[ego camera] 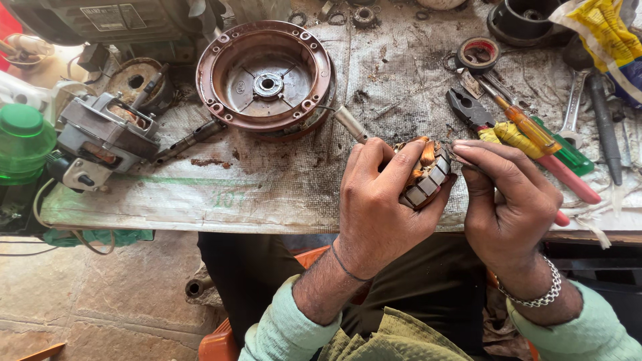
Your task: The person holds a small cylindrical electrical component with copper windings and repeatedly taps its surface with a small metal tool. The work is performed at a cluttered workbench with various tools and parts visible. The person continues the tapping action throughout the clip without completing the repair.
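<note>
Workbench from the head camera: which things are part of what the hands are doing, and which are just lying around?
In hand:
- left hand gripping the motor armature
- right hand with its fingertips at the armature

Lying about:
- round brown housing
- small grey motor
- pliers
- screwdrivers
- spanner
- tape roll
- green jar

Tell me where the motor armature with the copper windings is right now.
In the head view, right of centre: the motor armature is gripped in the left hand, the right hand touching its end, just below the round rust-brown motor housing.
</note>
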`<act>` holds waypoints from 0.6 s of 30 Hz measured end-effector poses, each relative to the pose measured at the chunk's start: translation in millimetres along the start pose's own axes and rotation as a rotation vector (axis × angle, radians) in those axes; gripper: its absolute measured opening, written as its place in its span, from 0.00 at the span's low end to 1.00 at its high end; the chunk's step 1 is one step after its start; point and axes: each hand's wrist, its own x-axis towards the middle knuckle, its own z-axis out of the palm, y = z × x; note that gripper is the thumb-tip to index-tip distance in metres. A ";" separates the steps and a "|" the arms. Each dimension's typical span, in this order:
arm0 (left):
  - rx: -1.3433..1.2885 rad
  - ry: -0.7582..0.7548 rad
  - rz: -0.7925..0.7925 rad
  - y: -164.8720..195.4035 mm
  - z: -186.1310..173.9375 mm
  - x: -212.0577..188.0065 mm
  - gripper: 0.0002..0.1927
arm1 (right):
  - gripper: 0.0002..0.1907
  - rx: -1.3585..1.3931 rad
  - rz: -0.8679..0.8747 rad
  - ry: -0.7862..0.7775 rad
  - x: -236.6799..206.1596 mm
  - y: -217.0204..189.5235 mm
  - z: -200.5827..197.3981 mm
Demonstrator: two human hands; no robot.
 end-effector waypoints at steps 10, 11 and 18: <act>-0.013 0.009 0.003 -4.0 1.3 0.3 0.25 | 0.10 -0.031 -0.038 -0.020 2.3 -3.0 1.3; -0.017 0.012 0.007 -4.4 1.0 1.0 0.25 | 0.09 -0.049 -0.064 -0.018 2.4 -3.5 1.7; -0.042 -0.046 0.040 -2.7 -13.7 8.0 0.27 | 0.09 -0.108 -0.130 -0.040 4.0 -5.7 1.9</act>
